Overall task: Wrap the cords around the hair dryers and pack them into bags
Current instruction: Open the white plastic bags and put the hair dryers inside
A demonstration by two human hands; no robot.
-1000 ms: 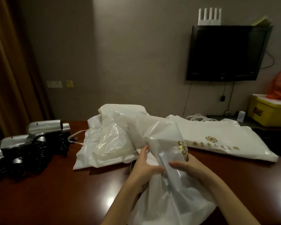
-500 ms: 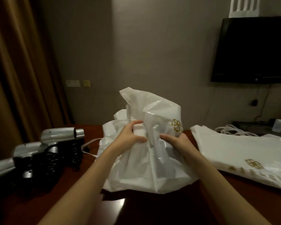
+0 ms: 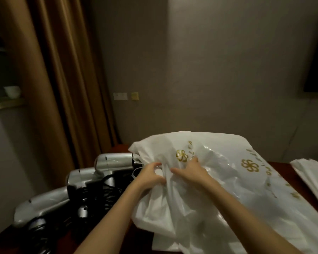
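- Reaching in from the bottom edge, two bare forearms meet over a white plastic bag (image 3: 173, 208) that sits bunched on the dark wooden table (image 3: 281, 166).
- The left hand (image 3: 151, 174) has its fingers curled tight round the gathered neck of that bag, gripping a fold of plastic.
- The right hand (image 3: 188, 170) lies just beside it, thumb and fingers pinching the same twisted strip of plastic from the other side; the two hands nearly touch.
- The bag bulges below the grip, but what it holds cannot be seen through the plastic.
- Left of the arms, three silver hair dryers stand in a row along the table's left side: the nearest dryer (image 3: 42, 204), the middle dryer (image 3: 81, 177) and the far dryer (image 3: 114, 161).
- Black coiled cords (image 3: 99, 197) lie heaped against the dryers' dark handles.
- Behind the held bag lies a second bag (image 3: 246, 173), white with gold flower marks, touching or overlapping the first.
- More flat white bags (image 3: 314, 173) lie at the right edge of the table, apart from the others.
- Beyond the table hangs a brown curtain (image 3: 62, 79), with a grey wall (image 3: 218, 70) and its light switch plates (image 3: 120, 96) behind.
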